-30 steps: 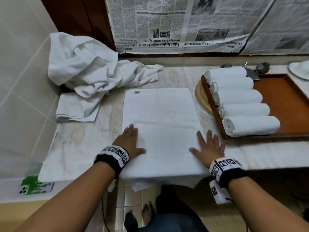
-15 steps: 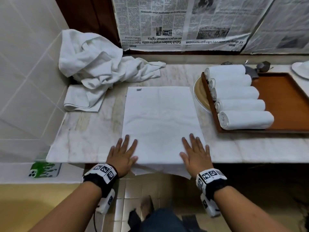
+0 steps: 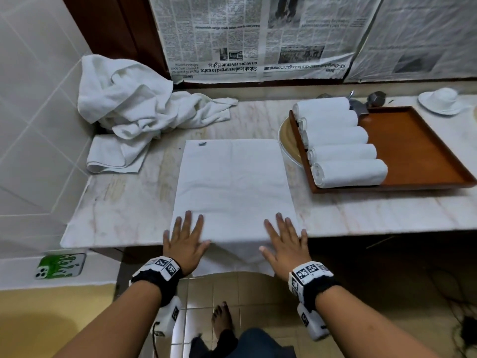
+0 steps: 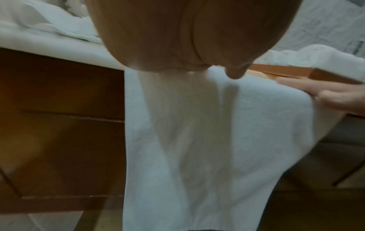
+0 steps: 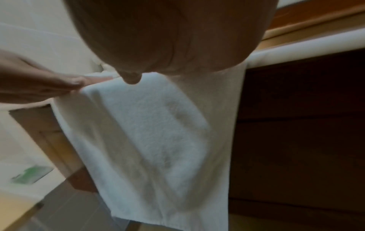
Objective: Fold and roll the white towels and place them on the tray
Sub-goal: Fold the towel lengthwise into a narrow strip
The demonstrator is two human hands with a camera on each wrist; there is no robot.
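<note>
A white towel [image 3: 233, 182] lies flat on the marble counter [image 3: 124, 210], its near end hanging over the front edge [image 4: 197, 140] [image 5: 158, 140]. My left hand [image 3: 184, 237] presses flat on the towel's near left corner, fingers straight and spread. At the near right corner my right hand [image 3: 285, 241] lies flat the same way. A wooden tray [image 3: 413, 151] at the right holds several rolled white towels [image 3: 343, 151] in a row along its left side. A heap of loose white towels [image 3: 134, 109] sits at the back left.
A beige plate [image 3: 287, 140] lies partly under the tray's left edge. A white dish [image 3: 442, 100] stands at the far right. Newspaper [image 3: 258, 37] covers the back wall. A phone with a green case [image 3: 60, 266] rests on a low ledge at the left.
Both hands have slid toward me along the towel, from its middle to the counter's front edge, staying flat. The head view has pulled back.
</note>
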